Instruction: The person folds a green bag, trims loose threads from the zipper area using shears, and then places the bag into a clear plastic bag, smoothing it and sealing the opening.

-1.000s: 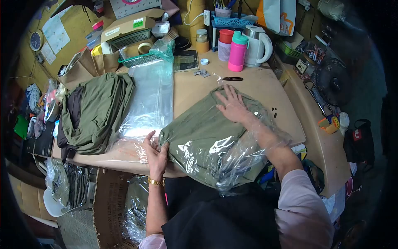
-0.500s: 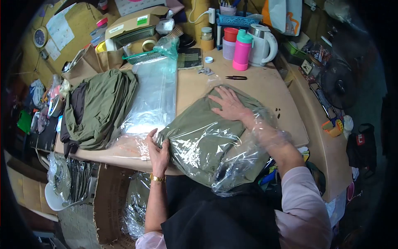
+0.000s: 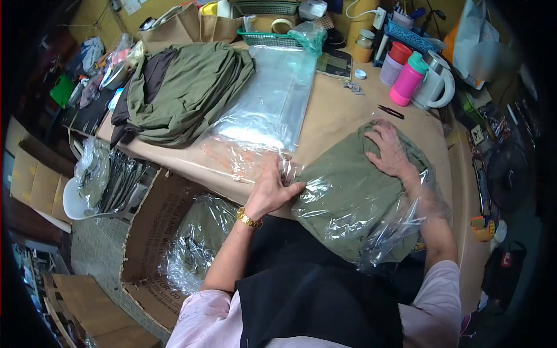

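A folded olive-green garment [image 3: 348,191] lies on the table's near edge, partly inside a clear plastic bag [image 3: 394,229]. My right hand [image 3: 390,152] is inside the bag, lying flat on the garment's far end with fingers spread. My left hand [image 3: 271,188] grips the bag's edge and the garment's left corner. A stack of flat clear bags [image 3: 267,101] lies just to the left, and beyond it sits a pile of loose olive garments [image 3: 185,87].
A cardboard box [image 3: 148,232] on the floor at the left holds bagged green garments [image 3: 194,246]. Small scissors [image 3: 390,111], a pink bottle [image 3: 406,80], a white kettle [image 3: 436,86] and green baskets [image 3: 272,37] crowd the table's far side. More bagged items [image 3: 107,177] lie on the floor further left.
The camera has swung left and down, so the floor box is now in view. My left hand has shifted its grip on the bag's edge; my right hand stays flat on the garment.
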A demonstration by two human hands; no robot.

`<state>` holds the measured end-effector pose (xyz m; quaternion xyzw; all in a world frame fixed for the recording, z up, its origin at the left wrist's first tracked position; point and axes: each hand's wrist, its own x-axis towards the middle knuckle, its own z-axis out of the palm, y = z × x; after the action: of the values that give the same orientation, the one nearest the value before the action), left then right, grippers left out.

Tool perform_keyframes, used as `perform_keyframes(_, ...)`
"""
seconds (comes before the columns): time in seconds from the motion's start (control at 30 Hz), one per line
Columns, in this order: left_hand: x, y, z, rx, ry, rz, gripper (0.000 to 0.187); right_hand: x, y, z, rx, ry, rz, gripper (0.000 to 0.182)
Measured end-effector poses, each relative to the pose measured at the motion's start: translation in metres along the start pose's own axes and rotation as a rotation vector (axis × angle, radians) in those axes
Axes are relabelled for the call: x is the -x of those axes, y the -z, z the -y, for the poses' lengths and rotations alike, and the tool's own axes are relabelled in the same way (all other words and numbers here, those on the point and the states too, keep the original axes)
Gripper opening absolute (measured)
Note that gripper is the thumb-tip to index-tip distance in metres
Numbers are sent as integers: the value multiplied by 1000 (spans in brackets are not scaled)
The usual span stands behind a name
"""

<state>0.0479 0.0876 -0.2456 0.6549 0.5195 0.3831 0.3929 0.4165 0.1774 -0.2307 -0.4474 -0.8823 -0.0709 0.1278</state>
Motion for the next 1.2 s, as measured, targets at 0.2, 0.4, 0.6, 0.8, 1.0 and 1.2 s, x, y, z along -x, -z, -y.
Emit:
perform_keyframes(0.2, -3, -9, 26, 167, 48, -53, 44, -47, -15, 27, -41, -402, 74, 38)
perform_keyframes(0.4, 5, -10, 29, 138, 103, -105, 35, -47, -63, 26, 281, -164, -293, 44)
perform_keyframes(0.6, 12, -6, 7, 445, 26, 47, 41, -42, -26, 45, 14, -406, -45, 53)
perform_keyframes(0.8, 12, 2, -11, 170, 80, 120, 92, -43, -41, 26, -168, -325, 44, 66)
perform_keyframes(1.0, 18, -1, -16, 237, 132, 217, 97, -37, -23, 55, -34, -313, 233, 68)
perform_keyframes(1.2, 16, -3, -18, 366, 159, 324, 97, -62, -46, 20, -136, -263, 111, 74)
